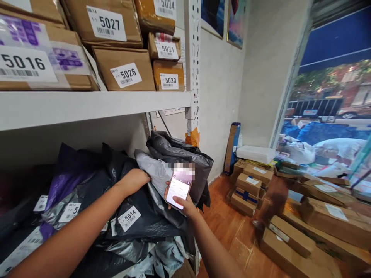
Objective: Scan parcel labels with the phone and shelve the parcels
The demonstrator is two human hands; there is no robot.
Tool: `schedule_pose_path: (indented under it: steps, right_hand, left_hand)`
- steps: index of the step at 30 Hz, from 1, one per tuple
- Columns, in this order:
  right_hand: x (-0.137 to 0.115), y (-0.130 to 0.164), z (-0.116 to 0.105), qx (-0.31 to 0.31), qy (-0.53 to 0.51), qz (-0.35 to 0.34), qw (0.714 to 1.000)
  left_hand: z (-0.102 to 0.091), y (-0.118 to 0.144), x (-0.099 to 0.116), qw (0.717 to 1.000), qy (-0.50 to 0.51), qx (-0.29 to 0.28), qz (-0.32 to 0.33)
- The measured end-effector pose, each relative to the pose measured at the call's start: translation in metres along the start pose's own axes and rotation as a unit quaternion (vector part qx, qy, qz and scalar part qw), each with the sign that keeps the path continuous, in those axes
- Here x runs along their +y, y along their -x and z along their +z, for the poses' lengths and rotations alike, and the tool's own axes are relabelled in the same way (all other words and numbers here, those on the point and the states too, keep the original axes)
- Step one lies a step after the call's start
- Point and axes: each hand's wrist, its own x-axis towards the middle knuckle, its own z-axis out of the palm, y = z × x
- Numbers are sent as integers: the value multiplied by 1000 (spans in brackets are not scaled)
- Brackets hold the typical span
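My left hand (136, 179) is closed at the upper edge of a black plastic mailing bag (145, 210) labelled 5014. Its fingertips are partly hidden against the bags. Right behind it lies a light grey mailing bag (153, 168). In my right hand (185, 204) is a smartphone (179, 191) with a lit screen, thumb resting on the glass. Part of that screen is blurred out. Beyond the phone, a dark grey bag (185, 154) bulges past the shelf post. A purple bag (68, 173) sits among the dark ones to the left.
Above the bags runs a white shelf board (95, 108) bearing numbered cardboard boxes (124, 69). A perforated upright post (193, 58) stands at its right end. Cardboard parcels (290, 247) cover much of the tiled floor (246, 239) at right, near a large window (333, 108).
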Motion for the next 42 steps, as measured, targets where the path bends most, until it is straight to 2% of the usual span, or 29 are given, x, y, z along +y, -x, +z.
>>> schedule_pose_path:
  steps: [2, 5, 10, 13, 17, 19, 22, 26, 28, 30, 32, 33, 34, 36, 37, 38, 39, 42]
  right_hand:
    - [1, 4, 0, -6, 0, 7, 1000]
    - [3, 10, 1, -15, 0, 19, 1000]
    - [4, 13, 2, -13, -5, 15, 1000]
    - [4, 12, 2, -14, -2, 14, 1000]
    - [6, 13, 3, -14, 2, 15, 1000]
    - [7, 15, 4, -13, 4, 18, 1000]
    - [9, 18, 6, -12, 8, 21, 1000]
    - [10, 20, 4, -6, 19, 21, 1000]
    - [9, 20, 3, -4, 22, 23, 999]
    - [7, 21, 2, -5, 24, 25, 999]
    - [2, 27, 3, -9, 24, 31, 999]
    - [-1, 31, 5, -11, 22, 35, 999]
    - [-4, 37, 7, -13, 18, 39, 999]
    - [-10, 50, 10, -11, 6, 43, 999]
    - [-12, 56, 12, -8, -2, 42, 999]
    - [-14, 62, 12, -3, -11, 38, 999]
    - [-15, 67, 12, 5, -19, 36, 999]
    - [-15, 73, 6, 48, -6, 51, 998]
  left_hand:
    - [-2, 17, 2, 1000, 5, -5, -9]
    - [9, 37, 6, 999, 44, -9, -20]
    - [26, 51, 0, 989, 141, -31, -7]
    - [20, 60, 0, 982, 179, -58, 27]
    - [3, 67, 5, 972, 228, -62, -4]
    - [-2, 63, 8, 981, 188, -54, 4]
    - [0, 56, 10, 995, 50, -26, 82]
    - [12, 63, 12, 985, -94, -7, 147]
    - [14, 71, 12, 979, -127, 0, 157]
    - [10, 78, 10, 988, -68, -15, 140]
    - [0, 77, 7, 992, 81, -52, 78]
    - [-5, 74, 6, 987, 149, -51, 36]
    - [-11, 69, 6, 982, 189, -22, -7]
    - [-22, 55, 9, 979, 170, 95, -60]
    - [-25, 47, 13, 978, 131, 151, -54]
    - [-28, 39, 17, 979, 94, 180, -30]
    - [-30, 33, 21, 982, 72, 173, 2]
    - [-26, 27, 28, 995, 68, 35, 70]
